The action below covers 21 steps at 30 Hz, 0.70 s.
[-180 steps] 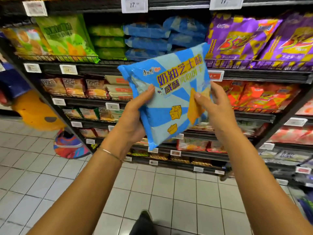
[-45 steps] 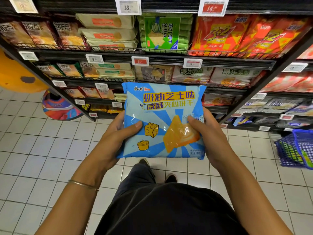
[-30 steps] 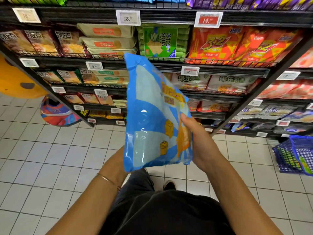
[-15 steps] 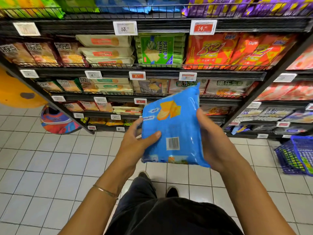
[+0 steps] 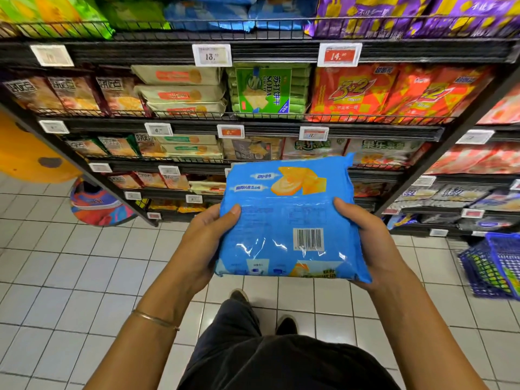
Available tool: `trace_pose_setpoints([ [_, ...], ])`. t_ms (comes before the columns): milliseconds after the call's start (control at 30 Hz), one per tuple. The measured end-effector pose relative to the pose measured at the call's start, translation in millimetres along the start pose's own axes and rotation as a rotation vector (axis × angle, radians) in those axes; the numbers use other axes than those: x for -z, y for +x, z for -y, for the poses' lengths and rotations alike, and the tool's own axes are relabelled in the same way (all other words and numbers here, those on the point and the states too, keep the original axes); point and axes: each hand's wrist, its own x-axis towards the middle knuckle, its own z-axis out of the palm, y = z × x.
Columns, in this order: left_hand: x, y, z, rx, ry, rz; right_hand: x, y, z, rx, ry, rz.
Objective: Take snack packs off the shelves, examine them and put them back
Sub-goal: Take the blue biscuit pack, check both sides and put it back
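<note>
- I have one blue snack pack (image 5: 289, 220) held between the two hands. It is off the shelves and out over the floor, with its back side turned to my camera.
- The left hand (image 5: 202, 249) grips the pack's left edge and the right hand (image 5: 371, 243) grips its right edge. Each thumb lies flat on the facing side, and the other fingers curl behind the pack, where I cannot see them.
- Between the thumbs and a little lower sits one barcode (image 5: 308, 239). Above the thumbs is a picture of yellow biscuits with small white captions too blurred to read.
- Beyond the fingertips stand black wire shelves (image 5: 281, 50).
- High above the left thumb a white price tag (image 5: 212, 55) reads "13.". Above the right thumb a red price tag (image 5: 339, 55) reads "14.".
- Under those tags I read "SODA" on a green pack (image 5: 264, 91) and "3+2" on orange-red packs (image 5: 349, 91), of which I count two fronts.
- Left of the green pack lie three cream packs (image 5: 180, 91) stacked flat, then three brown packs (image 5: 76, 94) standing upright.
- Under both wrists is a floor (image 5: 70, 271) of pale square tiles with dark grout.
- One blue basket (image 5: 495, 268) stands on the floor, well out past the right hand.
- One thin bracelet (image 5: 154, 319) circles the left wrist, and two dark shoes (image 5: 287, 325) show below the pack.
</note>
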Motion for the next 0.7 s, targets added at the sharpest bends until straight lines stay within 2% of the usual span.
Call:
trace_pose_setpoints([
  [233,12.8,-3.2,3.3,-0.194,0.040,0.147,27.9,7.5,6.0,0.100,-0.404,0.068],
  [300,14.7,-3.9,3.6,-0.308,0.163,0.182,32.8,9.9,4.5,0.178,-0.566,-0.006],
  [367,13.2,-4.9,1.3,-0.428,0.335,0.142,33.5,12.4,2.6,0.264,-0.713,-0.112],
  [467,11.8,-4.2,0.4,-0.508,0.487,0.091,33.9,14.7,-1.3,0.327,-0.753,-0.191],
  [700,12.1,-5.6,-0.6,-0.534,0.458,0.078,31.7,15.3,-0.2,0.328,-0.748,-0.174],
])
